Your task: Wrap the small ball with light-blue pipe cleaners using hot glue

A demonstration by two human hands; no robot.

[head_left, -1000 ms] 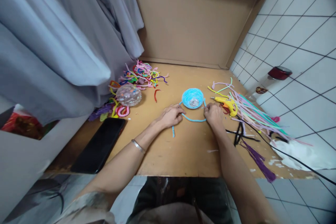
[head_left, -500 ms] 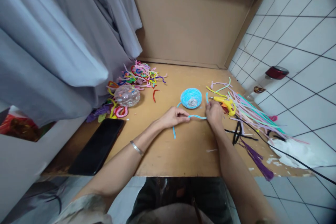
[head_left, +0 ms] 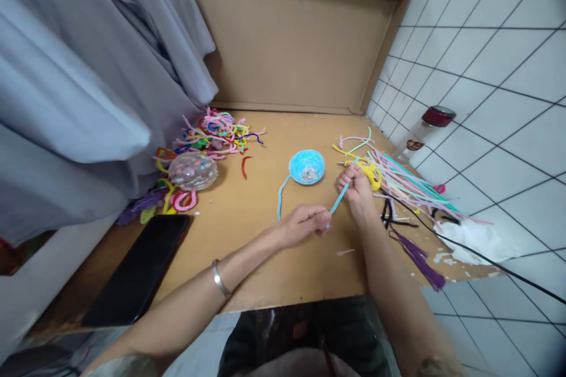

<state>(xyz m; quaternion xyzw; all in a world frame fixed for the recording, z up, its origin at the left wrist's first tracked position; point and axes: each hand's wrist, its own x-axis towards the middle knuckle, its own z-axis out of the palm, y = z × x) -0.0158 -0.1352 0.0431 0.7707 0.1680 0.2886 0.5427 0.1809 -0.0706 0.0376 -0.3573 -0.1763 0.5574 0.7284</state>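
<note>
Between hands (head_left: 308,225) (head_left: 356,186), blue strip (head_left: 339,199) slants away rightward

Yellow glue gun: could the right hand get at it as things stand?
Probably yes: the glue gun lies close beside the right hand, with nothing seen between them. That hand grips a blue strip, though, so it would likely need to let go first.

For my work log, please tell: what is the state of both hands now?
Left hand: closed, holding a blue strip.
Right hand: closed, holding the same strip.
</note>
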